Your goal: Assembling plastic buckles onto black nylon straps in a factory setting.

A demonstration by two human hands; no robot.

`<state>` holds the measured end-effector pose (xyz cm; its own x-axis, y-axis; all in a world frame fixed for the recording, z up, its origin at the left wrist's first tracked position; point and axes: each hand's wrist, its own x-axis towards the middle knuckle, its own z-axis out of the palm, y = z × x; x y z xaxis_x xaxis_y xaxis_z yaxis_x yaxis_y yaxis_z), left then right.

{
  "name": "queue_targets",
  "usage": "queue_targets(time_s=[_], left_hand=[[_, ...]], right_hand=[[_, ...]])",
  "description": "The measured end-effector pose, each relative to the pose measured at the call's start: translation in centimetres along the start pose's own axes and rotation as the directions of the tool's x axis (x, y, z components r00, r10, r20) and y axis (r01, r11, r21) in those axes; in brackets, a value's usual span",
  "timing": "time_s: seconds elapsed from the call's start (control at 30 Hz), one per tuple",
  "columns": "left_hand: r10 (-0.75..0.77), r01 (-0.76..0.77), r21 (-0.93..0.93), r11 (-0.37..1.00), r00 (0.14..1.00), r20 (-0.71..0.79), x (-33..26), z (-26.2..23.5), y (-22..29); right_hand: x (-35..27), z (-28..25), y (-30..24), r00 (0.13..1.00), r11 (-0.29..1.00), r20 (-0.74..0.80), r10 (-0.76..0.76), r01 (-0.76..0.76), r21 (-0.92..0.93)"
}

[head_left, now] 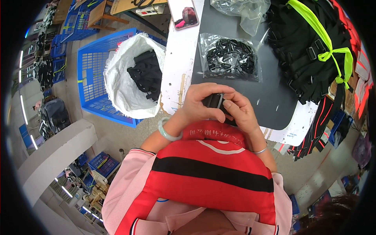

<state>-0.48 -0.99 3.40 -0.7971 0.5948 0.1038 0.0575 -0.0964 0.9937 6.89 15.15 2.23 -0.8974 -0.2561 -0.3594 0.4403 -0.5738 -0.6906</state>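
Close to the table's near edge, both hands meet around a small black strap buckle point(214, 101). My left hand point(196, 102), with a pale green bangle at its wrist, curls around it with thumb and fingers closed. From the other side, my right hand point(243, 112) pinches the same piece; a thin silver bangle circles that wrist. Fingers cover much of the buckle, so any strap in it is hard to make out. Just beyond the hands lies a clear plastic bag point(231, 58) full of small black plastic buckles.
At right on the dark table mat point(274, 111) is a big bundle of black straps point(309, 51), tied with a yellow-green ribbon point(313, 23). A phone point(184, 15) and crumpled clear plastic point(246, 11) lie farther back. Left, a blue crate point(92, 78) holds a white sack point(121, 92) containing black straps.
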Motion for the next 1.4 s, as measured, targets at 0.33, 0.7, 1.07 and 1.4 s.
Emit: queue_targets(time_s=[0.33, 0.7, 1.07, 1.4], left_hand=[[-0.030, 0.037, -0.055, 0.998, 0.993, 0.118, -0.1, 0.2, -0.1], [-0.034, 0.046, 0.150, 0.988, 0.996, -0.080, -0.4, 0.3, -0.1], [0.084, -0.090, 0.344, 0.935, 0.996, 0.033, -0.3, 0.4, 1.6], [-0.109, 0.126, 0.181, 0.975, 0.989, -0.097, -0.9, -2.8, 0.0]], right_hand=[[-0.3, 0.0, -0.2, 0.996, 0.994, 0.053, -0.075, 0.078, -0.072], [0.3, 0.5, -0.4, 0.974, 0.974, -0.116, -0.196, 0.207, 0.093], [-0.3, -1.3, -2.9, 0.930, 0.860, 0.123, -0.347, 0.368, -0.353], [-6.9, -9.7, -10.9, 0.662, 0.581, -0.326, -0.675, 0.749, 0.319]])
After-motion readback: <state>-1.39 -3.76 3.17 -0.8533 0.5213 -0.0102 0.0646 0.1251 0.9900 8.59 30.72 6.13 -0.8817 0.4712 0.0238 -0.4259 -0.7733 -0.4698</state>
